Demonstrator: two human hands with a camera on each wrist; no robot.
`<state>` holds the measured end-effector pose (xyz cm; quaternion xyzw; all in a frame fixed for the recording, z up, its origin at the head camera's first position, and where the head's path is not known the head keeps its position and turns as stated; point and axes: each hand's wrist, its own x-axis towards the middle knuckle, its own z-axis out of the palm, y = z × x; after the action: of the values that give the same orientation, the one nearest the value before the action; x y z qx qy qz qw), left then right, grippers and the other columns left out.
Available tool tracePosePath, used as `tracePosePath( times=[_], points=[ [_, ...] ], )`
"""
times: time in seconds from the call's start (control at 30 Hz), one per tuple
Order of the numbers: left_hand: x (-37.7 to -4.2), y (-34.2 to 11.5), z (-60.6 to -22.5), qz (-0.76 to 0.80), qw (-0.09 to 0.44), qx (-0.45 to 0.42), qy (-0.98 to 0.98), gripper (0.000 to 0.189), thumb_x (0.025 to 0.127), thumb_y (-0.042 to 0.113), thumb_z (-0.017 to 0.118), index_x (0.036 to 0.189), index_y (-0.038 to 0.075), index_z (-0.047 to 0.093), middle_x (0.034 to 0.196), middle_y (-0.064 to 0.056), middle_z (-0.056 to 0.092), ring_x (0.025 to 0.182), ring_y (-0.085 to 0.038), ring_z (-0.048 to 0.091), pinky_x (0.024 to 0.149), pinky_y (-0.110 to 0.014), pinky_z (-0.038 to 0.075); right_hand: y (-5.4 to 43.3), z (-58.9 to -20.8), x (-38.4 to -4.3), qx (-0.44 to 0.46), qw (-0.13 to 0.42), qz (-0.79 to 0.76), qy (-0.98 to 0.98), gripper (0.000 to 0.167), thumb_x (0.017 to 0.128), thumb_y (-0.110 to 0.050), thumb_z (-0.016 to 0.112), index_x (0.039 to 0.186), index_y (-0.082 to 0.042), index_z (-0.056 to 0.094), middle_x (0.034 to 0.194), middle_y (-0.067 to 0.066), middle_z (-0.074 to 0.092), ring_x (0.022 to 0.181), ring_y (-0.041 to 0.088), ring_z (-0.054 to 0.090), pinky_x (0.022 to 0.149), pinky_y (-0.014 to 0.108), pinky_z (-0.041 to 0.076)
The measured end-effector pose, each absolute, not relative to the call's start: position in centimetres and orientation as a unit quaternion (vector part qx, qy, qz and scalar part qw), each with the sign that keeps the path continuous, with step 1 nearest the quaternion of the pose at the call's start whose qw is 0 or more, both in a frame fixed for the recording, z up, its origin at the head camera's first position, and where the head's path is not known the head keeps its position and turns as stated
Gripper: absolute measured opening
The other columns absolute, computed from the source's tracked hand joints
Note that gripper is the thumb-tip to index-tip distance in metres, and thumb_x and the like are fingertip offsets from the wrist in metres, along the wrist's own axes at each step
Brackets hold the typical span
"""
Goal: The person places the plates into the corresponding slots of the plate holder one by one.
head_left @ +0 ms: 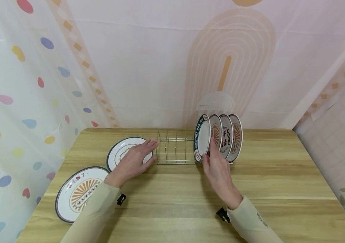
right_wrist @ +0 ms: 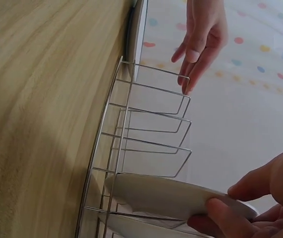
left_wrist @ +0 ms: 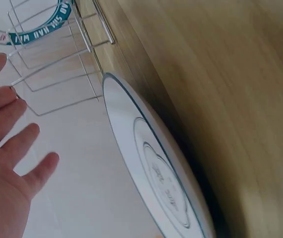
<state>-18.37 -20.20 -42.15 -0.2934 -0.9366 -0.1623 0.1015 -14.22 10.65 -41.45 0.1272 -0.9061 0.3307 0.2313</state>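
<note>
A wire plate rack [head_left: 175,163] stands at the back of the wooden table. Its right part holds several plates on edge, leaning a little. My right hand [head_left: 219,172] pinches the leftmost of these, a white plate with green lettering on its rim [head_left: 203,140]; in the right wrist view its pale underside [right_wrist: 156,196] sits between the rack wires. With fingers extended, my left hand [head_left: 133,161] is at the rack's left end, fingertips right at the end wire. Beneath that hand a white plate with a dark green rim [head_left: 118,149] lies on the table.
Another white plate with an orange sunburst [head_left: 66,189] lies at the front left, partly behind my left sleeve [head_left: 94,211]. The wooden table [head_left: 172,206] reaches back to a patterned cloth [head_left: 148,74]. Black straps [head_left: 223,215] hang at both cuffs.
</note>
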Motion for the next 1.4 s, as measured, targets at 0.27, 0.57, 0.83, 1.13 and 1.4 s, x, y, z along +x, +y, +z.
tracePosePath(
  times=[0.27,0.57,0.83,1.13,1.4],
  points=[
    [-16.9,-19.8,-41.9,-0.113,0.119,-0.268,-0.949,0.066,0.096,0.032,0.074,0.149,-0.001,0.052,0.153,-0.017,0.053,0.142,-0.043,0.047,0.111,-0.066,0.039,11.9,-40.5,-12.4,0.129,0.214,0.409,-0.878,0.061,0.096,0.002,0.063,0.152,0.008,0.042,0.138,0.024,0.063,0.111,0.035,0.07,0.09,0.044,0.06],
    [-14.4,-20.9,-41.1,-0.102,0.177,-0.251,-0.946,0.066,0.097,0.035,0.071,0.151,0.004,0.049,0.14,-0.019,0.063,0.137,-0.036,0.054,0.115,-0.058,0.037,15.6,-38.3,-12.2,0.209,0.329,0.452,-0.802,0.042,0.093,0.015,0.058,0.134,0.009,0.06,0.115,0.022,0.07,0.099,0.027,0.069,0.092,0.013,0.052],
    [-11.5,-23.6,-41.1,-0.09,0.2,-0.241,-0.945,0.065,0.094,0.034,0.073,0.147,0.003,0.052,0.136,-0.021,0.065,0.133,-0.037,0.056,0.114,-0.058,0.037,19.2,-38.0,-13.9,0.171,0.416,0.368,-0.814,0.034,0.092,0.001,0.061,0.124,0.011,0.066,0.12,0.029,0.066,0.11,0.044,0.061,0.104,0.039,0.047],
    [-9.3,-26.7,-41.0,-0.091,0.182,-0.209,-0.956,0.073,0.095,0.034,0.072,0.151,-0.001,0.044,0.142,-0.023,0.059,0.133,-0.042,0.054,0.114,-0.059,0.033,22.0,-38.6,-15.2,0.126,0.328,0.357,-0.866,0.05,0.099,-0.015,0.06,0.143,0.01,0.052,0.152,0.03,0.047,0.137,0.054,0.043,0.11,0.069,0.032],
    [-7.3,-29.8,-41.8,-0.077,0.173,-0.19,-0.963,0.073,0.091,0.038,0.074,0.147,-0.002,0.048,0.144,-0.023,0.056,0.135,-0.045,0.049,0.108,-0.065,0.034,23.4,-39.2,-15.7,0.132,0.191,0.393,-0.89,0.061,0.11,-0.029,0.048,0.16,0.001,0.032,0.168,0.022,0.025,0.149,0.05,0.029,0.118,0.067,0.027]
  ],
)
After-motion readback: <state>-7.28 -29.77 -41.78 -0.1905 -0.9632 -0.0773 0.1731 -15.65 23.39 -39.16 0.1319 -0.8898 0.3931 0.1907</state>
